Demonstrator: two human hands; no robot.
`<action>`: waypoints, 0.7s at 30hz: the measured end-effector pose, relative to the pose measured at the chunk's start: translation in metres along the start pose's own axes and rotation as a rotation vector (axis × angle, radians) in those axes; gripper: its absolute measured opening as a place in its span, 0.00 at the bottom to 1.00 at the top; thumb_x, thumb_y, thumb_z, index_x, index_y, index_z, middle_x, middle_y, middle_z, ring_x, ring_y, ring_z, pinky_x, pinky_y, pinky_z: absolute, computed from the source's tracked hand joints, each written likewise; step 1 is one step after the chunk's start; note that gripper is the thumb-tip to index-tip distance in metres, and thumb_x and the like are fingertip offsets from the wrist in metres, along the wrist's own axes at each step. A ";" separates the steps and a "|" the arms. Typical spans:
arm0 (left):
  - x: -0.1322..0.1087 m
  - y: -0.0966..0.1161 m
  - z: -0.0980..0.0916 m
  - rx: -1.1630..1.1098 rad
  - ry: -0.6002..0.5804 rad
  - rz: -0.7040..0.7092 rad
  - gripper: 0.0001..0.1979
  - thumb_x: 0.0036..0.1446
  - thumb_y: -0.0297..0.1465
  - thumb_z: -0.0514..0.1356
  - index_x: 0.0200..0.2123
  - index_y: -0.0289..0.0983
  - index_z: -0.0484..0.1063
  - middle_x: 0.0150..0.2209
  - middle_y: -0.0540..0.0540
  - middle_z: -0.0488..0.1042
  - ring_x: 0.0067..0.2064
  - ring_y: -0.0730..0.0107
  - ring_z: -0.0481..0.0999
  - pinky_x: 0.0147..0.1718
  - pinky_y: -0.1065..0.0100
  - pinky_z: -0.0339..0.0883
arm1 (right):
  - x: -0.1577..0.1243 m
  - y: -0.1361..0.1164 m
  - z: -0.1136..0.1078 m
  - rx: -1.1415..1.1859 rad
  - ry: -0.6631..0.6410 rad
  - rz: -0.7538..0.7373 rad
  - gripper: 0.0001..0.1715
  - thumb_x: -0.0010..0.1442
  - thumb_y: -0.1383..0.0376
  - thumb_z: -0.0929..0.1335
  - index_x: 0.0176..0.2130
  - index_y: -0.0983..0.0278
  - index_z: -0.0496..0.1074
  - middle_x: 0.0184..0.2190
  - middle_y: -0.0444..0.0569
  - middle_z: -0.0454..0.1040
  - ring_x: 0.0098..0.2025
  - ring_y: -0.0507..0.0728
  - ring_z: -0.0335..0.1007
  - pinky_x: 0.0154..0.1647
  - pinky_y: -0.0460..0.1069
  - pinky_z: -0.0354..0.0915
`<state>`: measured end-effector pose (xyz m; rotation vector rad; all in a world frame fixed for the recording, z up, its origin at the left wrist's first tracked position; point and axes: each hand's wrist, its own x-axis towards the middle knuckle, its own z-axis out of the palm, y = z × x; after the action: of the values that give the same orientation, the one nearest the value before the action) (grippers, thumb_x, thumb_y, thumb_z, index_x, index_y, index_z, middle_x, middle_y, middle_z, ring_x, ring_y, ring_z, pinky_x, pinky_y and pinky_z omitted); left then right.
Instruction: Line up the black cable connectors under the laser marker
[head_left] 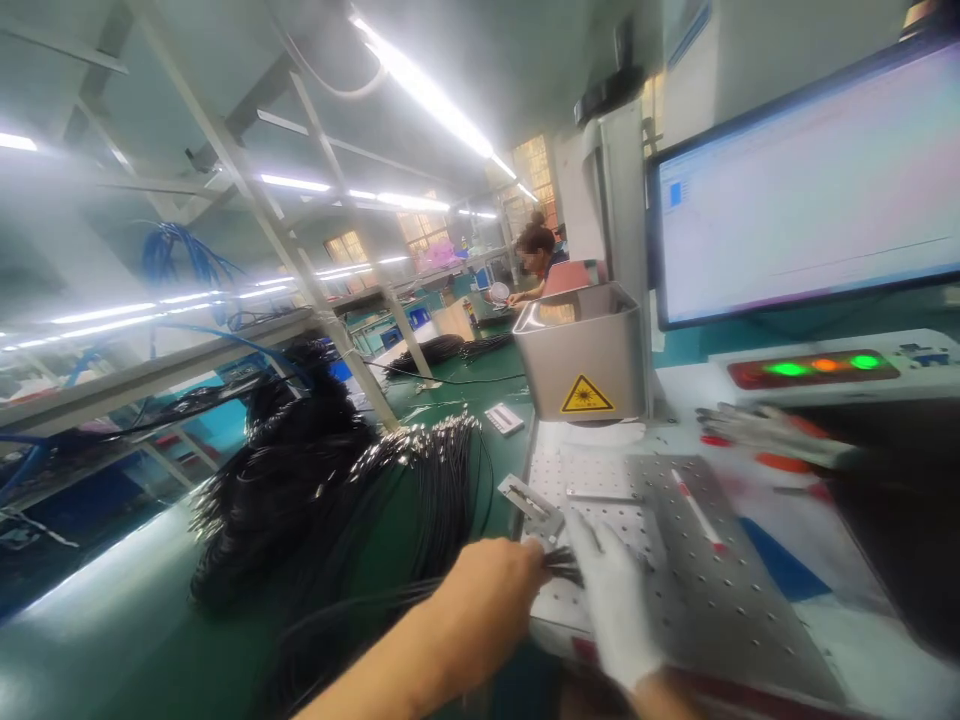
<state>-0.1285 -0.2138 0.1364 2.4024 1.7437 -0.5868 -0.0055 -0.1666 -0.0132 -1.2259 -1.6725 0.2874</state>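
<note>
My bare left hand (487,590) is closed round the ends of a bunch of thin black cables (564,565) at the left edge of a perforated metal plate (697,590). My right hand (611,600) wears a white glove and lies on the plate just right of those cable ends, fingers stretched forward and touching them. A small metal fixture (531,500) sits on the plate just beyond both hands. The picture is smeared by motion.
A big heap of black cables (330,480) with shiny ends covers the green bench on the left. Behind the plate stands a grey housing with a laser warning sign (586,395), a monitor (802,180) and a panel with lit lamps (814,367). A person (536,255) works far back.
</note>
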 end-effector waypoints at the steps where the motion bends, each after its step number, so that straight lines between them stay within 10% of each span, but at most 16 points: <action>1: 0.006 -0.001 0.004 -0.091 0.067 -0.035 0.11 0.60 0.24 0.53 0.40 0.35 0.74 0.37 0.39 0.78 0.36 0.57 0.78 0.35 0.63 0.63 | 0.009 0.005 -0.005 -0.029 -0.025 -0.018 0.26 0.65 0.68 0.57 0.52 0.63 0.77 0.43 0.53 0.79 0.41 0.58 0.76 0.42 0.47 0.70; 9: 0.058 0.012 0.094 -1.057 0.306 -0.288 0.06 0.63 0.32 0.53 0.34 0.38 0.65 0.26 0.53 0.65 0.31 0.72 0.64 0.32 0.70 0.54 | 0.001 0.099 -0.035 -0.483 0.062 -0.437 0.24 0.46 0.60 0.69 0.43 0.66 0.77 0.40 0.53 0.79 0.38 0.62 0.78 0.35 0.53 0.72; 21: 0.086 0.030 0.104 -1.348 0.320 -0.439 0.07 0.52 0.31 0.62 0.27 0.37 0.66 0.26 0.53 0.66 0.33 0.70 0.66 0.34 0.71 0.59 | -0.030 0.091 -0.037 -0.704 0.056 -0.328 0.16 0.57 0.55 0.70 0.35 0.67 0.75 0.28 0.52 0.76 0.30 0.61 0.74 0.35 0.56 0.64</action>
<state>-0.1025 -0.1801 0.0044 1.1842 1.8060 0.7918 0.0771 -0.1626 -0.0743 -1.3976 -1.9599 -0.5797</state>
